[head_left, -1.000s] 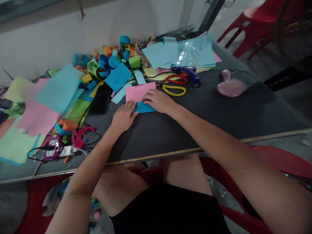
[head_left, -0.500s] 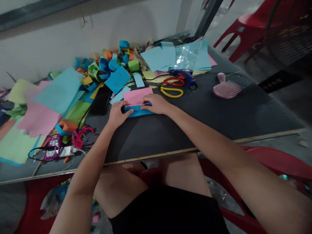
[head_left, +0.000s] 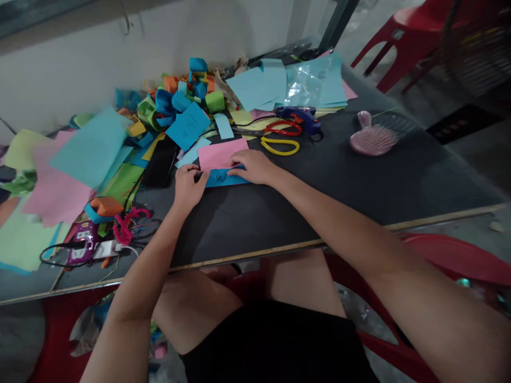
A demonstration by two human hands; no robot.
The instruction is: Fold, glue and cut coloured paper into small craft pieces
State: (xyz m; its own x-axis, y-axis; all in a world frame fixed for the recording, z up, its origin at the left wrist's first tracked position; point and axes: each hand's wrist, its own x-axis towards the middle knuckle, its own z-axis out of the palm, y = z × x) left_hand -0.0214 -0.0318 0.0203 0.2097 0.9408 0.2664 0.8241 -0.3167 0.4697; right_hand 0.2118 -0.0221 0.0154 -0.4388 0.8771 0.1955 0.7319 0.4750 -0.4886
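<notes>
A strip of blue paper (head_left: 220, 179) with dark handwriting lies along the near side of a pink sheet of paper (head_left: 219, 153). My left hand (head_left: 189, 186) pinches the left end of the blue paper between thumb and fingers. At its right part, my right hand (head_left: 255, 167) grips the same paper, thumb on the near face and fingers behind the top edge. Whether the blue and pink papers are joined is hidden by my fingers. Just beyond lie pale blue strips (head_left: 194, 152) and scissors with yellow and red handles (head_left: 280, 146).
A black phone (head_left: 160, 163) lies left of my hands. Folded coloured paper pieces (head_left: 175, 101) heap up against the wall. To the right are a blue glue gun (head_left: 305, 119) and a pink hairbrush (head_left: 373, 140). A purple power socket (head_left: 83, 242) sits near the front edge.
My left thumb has drawn in from the blue paper's face to its left end, uncovering more of the writing. My right hand stays nearly the same. The whole view has shifted slightly.
</notes>
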